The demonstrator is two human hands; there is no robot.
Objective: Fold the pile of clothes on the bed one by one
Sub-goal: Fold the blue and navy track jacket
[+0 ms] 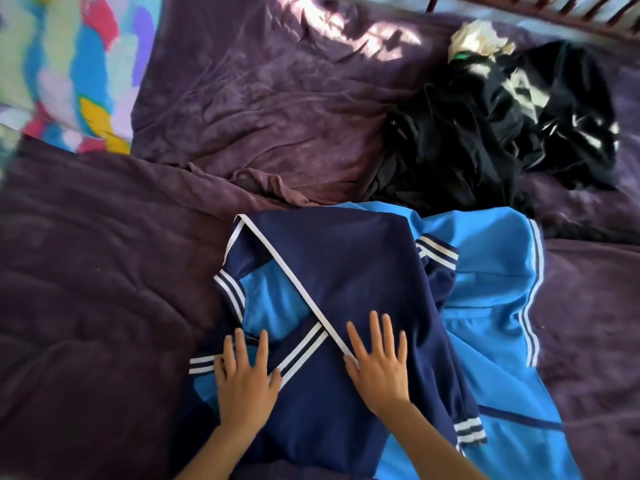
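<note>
Both hands, the left hand (244, 370) and right hand (377, 362), lie flat and open on the blue jacket (346, 271), holding nothing, likely smoothing it at the bed's (86, 271) near edge.

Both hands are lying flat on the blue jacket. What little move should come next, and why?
Probably fold the jacket in half, near end over far end. Its edges are already folded in and cross in the middle, and the left hand and right hand press it flat, so it looks smoothed and ready.
</note>
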